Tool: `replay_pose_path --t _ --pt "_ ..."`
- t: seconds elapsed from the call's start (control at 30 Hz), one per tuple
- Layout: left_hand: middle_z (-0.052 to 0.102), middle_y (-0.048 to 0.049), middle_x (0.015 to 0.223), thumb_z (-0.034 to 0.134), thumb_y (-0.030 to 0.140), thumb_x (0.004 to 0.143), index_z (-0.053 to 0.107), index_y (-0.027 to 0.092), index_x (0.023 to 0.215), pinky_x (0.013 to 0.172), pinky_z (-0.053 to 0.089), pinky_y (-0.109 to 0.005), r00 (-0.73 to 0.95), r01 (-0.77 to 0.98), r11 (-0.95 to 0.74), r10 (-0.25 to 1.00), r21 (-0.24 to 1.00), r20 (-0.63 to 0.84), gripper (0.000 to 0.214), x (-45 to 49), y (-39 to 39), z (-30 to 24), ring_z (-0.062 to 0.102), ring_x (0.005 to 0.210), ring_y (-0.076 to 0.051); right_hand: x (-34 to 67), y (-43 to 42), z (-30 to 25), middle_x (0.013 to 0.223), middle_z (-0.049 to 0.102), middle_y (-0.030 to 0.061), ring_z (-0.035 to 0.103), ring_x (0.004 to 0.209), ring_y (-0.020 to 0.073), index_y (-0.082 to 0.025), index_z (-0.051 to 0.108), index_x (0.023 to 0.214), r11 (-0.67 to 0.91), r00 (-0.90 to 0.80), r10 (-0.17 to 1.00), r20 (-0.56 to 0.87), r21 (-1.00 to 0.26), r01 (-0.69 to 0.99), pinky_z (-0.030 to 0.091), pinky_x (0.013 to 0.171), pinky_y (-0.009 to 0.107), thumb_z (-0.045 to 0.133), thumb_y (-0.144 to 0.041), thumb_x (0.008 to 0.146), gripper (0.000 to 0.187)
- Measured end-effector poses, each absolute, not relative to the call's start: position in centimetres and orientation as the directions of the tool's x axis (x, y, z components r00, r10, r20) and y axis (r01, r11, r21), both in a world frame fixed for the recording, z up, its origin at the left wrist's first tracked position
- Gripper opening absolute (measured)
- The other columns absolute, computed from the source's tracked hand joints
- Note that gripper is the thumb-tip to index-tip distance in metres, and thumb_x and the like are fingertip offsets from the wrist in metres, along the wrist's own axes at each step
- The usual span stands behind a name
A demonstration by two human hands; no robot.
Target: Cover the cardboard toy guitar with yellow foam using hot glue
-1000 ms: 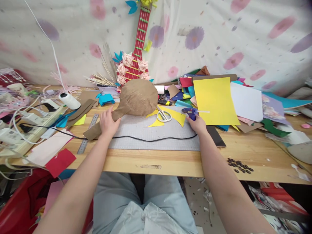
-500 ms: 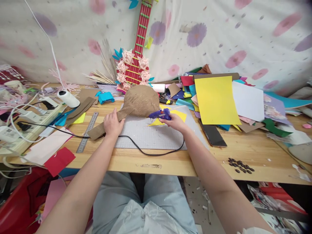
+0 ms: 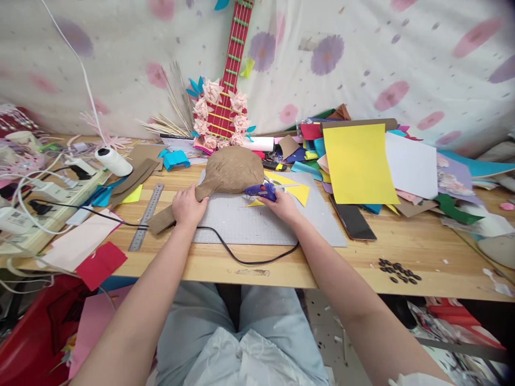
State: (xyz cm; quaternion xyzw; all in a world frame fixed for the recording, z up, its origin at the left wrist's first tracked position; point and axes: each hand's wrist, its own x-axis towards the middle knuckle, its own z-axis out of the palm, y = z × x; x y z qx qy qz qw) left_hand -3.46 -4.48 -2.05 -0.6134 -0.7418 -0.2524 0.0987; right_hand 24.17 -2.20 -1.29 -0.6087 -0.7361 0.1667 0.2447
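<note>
Brings glue gun (image 3: pixel 260 191) leftward to mid-frame in curled right hand (image 3: pixel 281 206); clasps brown lute-shaped form (image 3: pixel 234 169) by neck with left hand (image 3: pixel 189 206). Probably light, dentable; best gripped there.

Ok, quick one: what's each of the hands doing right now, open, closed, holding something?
Left hand: closed, holding the brown guitar-shaped piece by its neck.
Right hand: closed, holding the purple hot glue gun.
</note>
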Motion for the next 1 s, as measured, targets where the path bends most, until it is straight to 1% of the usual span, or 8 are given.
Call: replay_pose_path --t 0.23,0.47,0.63,0.83,1.0 --pt "0.067 -0.0119 0.102 0.056 0.04 0.073 0.056 0.018 0.119 0.085 0.041 -0.045 -0.23 0.959 0.125 0.867 0.255 0.442 0.051 -3.39 -4.65 -1.98 0.056 0.098 -0.033 23.65 -2.51 -0.91 0.087 0.069 0.0073 0.064 0.082 0.023 -0.021 0.064 0.1 0.207 -0.151 0.976 0.157 -0.452 0.868 0.044 0.067 0.029 0.054 -0.056 0.08 0.042" --pt "0.065 -0.0141 0.104 0.056 0.04 0.074 0.054 0.015 0.121 0.087 0.039 -0.045 -0.243 0.952 0.133 0.877 0.277 0.414 0.053 -3.4 -4.68 -2.0 0.054 0.101 -0.034 23.6 -2.43 -1.14 0.086 0.069 0.0083 0.064 0.078 0.0228 -0.02 0.064 0.086 0.184 -0.139 0.978 0.153 -0.334 0.924 0.041 0.063 0.028 0.051 -0.06 0.08 0.043" --pt "0.066 -0.0137 0.102 0.057 0.041 0.074 0.055 0.016 0.119 0.086 0.041 -0.045 -0.238 0.956 0.133 0.873 0.262 0.426 0.052 -3.43 -4.66 -2.04 0.055 0.099 -0.033 23.66 -2.36 -1.26 0.087 0.069 0.0091 0.063 0.079 0.023 -0.02 0.063 0.087 0.196 -0.152 0.976 0.158 -0.316 0.928 0.041 0.063 0.028 0.05 -0.06 0.081 0.043" --pt "0.065 -0.015 0.105 0.055 0.041 0.074 0.054 0.014 0.121 0.087 0.038 -0.044 -0.245 0.95 0.137 0.885 0.281 0.397 0.054 -3.35 -4.71 -1.96 0.053 0.103 -0.034 23.67 -2.37 -1.23 0.088 0.069 0.0092 0.063 0.08 0.0231 -0.02 0.063 0.089 0.2 -0.16 0.975 0.151 -0.301 0.932 0.041 0.064 0.028 0.049 -0.059 0.082 0.042" --pt "0.066 -0.0125 0.102 0.056 0.041 0.074 0.055 0.016 0.119 0.085 0.04 -0.04 -0.242 0.963 0.164 0.876 0.213 0.417 0.052 -3.24 -4.76 -1.86 0.055 0.098 -0.031 23.62 -2.44 -1.07 0.089 0.069 0.009 0.064 0.08 0.0223 -0.019 0.063 0.089 0.204 -0.169 0.975 0.147 -0.271 0.941 0.04 0.062 0.027 0.048 -0.059 0.083 0.043"
